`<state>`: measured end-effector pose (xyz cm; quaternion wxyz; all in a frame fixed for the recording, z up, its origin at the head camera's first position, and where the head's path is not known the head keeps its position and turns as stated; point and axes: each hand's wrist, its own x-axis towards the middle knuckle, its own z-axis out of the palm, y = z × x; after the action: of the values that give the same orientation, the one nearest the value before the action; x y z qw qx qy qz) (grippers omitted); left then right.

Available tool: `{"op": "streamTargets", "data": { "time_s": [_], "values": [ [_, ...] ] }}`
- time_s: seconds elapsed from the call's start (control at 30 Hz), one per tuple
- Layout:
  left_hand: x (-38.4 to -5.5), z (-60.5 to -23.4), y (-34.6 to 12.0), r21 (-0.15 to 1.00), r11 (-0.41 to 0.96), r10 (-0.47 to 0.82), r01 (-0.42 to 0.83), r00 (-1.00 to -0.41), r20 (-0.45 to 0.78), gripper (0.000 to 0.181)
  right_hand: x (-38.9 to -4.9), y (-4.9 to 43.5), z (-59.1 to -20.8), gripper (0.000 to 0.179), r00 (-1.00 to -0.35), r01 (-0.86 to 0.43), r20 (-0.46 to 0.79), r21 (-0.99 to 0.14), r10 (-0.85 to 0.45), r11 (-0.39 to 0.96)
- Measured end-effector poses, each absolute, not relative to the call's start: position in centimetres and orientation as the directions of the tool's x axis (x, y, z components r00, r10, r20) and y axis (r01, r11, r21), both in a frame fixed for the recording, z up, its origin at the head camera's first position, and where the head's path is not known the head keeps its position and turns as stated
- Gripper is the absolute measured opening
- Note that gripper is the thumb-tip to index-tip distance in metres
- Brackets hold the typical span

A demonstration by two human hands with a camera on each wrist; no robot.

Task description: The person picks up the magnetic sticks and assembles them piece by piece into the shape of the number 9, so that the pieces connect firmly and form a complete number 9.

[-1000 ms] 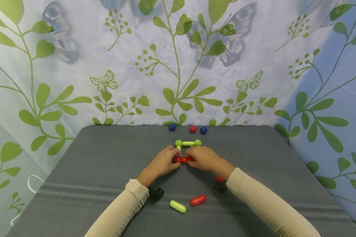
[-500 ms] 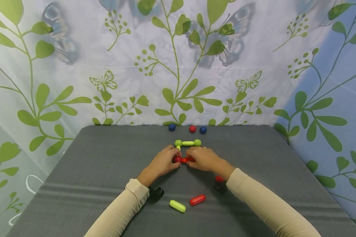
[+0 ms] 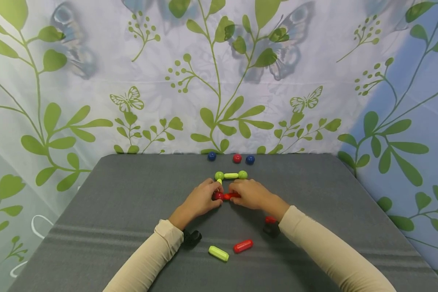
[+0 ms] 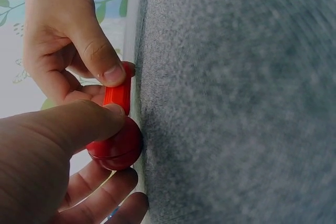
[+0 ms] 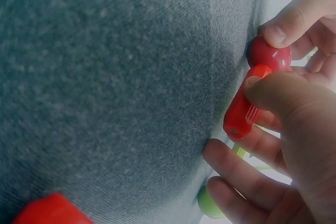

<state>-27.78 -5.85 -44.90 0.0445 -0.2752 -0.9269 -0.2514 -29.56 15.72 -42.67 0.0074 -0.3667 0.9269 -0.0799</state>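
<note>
My left hand [image 3: 200, 198] grips a glossy red ball [image 4: 118, 148] between thumb and fingers, low over the grey table. With my right hand [image 3: 253, 194] I pinch a red rod [image 5: 241, 108], a short stick with grooved sides. One end of this rod meets the red ball; the other end points to the right. Beyond the hands, a yellow-green rod [image 3: 231, 175] joins a left green ball [image 3: 219, 175] to a right green ball [image 3: 242, 174]. A second yellow-green rod [image 3: 220, 182] runs from the left green ball toward the red ball, its near end hidden by my left fingers.
Along the grey table's [image 3: 138, 194] far edge lie two blue balls [image 3: 211, 156] and another red ball. Nearer me lie a loose yellow-green rod [image 3: 218, 253] and a loose red rod [image 3: 243, 246]. A red piece [image 3: 270, 220] shows by my right sleeve. Patterned cloth [image 3: 157, 81] hangs behind.
</note>
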Motion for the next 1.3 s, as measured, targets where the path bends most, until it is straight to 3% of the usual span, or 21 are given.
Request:
{"op": "streamTargets", "data": {
  "time_s": [0.33,0.67,1.03,1.3],
  "values": [
    [-27.7,-44.8,-5.7,0.434,0.727,0.490,0.533,-0.845,0.215,0.024,-29.2,16.6,-42.7,0.021,-0.739,-0.668,0.051,-0.192,-0.672,0.719],
    [-28.3,-43.8,-5.5,0.466,0.729,0.476,0.501,-0.861,0.180,0.022,-25.5,21.9,-42.6,0.030,-0.800,-0.590,0.010,-0.201,-0.600,0.782],
    [-32.8,-40.7,-3.0,0.320,0.776,0.521,0.543,-0.838,0.159,0.030,-21.5,25.6,-42.3,0.030,-0.797,-0.590,0.049,-0.269,-0.601,0.761],
    [-35.9,-41.7,-0.8,0.323,0.796,0.527,0.512,-0.849,0.044,0.025,-20.6,26.2,-42.7,0.022,-0.793,-0.602,0.087,-0.268,-0.603,0.752]
  ]
}}
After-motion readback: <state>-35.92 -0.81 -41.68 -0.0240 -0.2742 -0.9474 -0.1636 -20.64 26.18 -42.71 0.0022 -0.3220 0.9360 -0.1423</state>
